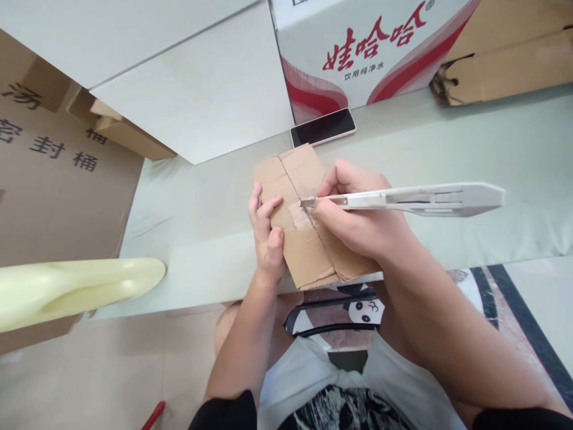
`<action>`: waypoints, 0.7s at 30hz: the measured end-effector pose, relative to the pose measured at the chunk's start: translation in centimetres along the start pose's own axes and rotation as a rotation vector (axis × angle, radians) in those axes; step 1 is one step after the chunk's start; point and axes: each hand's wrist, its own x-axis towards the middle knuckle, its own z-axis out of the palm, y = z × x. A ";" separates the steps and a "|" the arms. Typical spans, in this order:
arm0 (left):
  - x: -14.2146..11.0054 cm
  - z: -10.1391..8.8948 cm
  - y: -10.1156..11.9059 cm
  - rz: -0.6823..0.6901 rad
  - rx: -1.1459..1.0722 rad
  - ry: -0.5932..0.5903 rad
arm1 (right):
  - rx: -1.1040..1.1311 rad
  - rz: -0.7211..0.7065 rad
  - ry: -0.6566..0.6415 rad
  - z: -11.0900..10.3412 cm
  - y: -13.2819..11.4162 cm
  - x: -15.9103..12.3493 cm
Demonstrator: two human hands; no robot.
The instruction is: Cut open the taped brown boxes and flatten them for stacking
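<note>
A small brown cardboard box [299,173] lies flat on the pale table [201,233], its centre seam taped. My left hand [267,233] grips the box's left edge, fingers curled over it. A white utility knife [416,199] is in my right hand [358,221], which rests on the box's right half. The knife's blade tip touches the tape at the seam near the middle of the box.
A phone [323,126] lies face up just behind the box. A white and red printed carton [362,48] stands at the back, with torn cardboard [505,60] to its right. A large brown carton [54,179] and a pale yellow plastic piece [76,289] are at the left.
</note>
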 end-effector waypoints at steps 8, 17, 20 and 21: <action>0.0 0.1 -0.1 -0.013 -0.004 0.012 | 0.021 0.010 -0.013 0.0 -0.2 0.1; -0.1 0.2 -0.3 -0.020 0.001 0.014 | 0.038 0.007 -0.019 -0.1 -0.2 0.1; -0.1 0.3 -0.2 -0.020 -0.009 0.024 | 0.035 0.014 -0.016 -0.1 -0.2 0.1; -0.1 0.3 -0.2 -0.017 -0.015 0.025 | 0.033 0.016 -0.014 -0.1 -0.2 0.0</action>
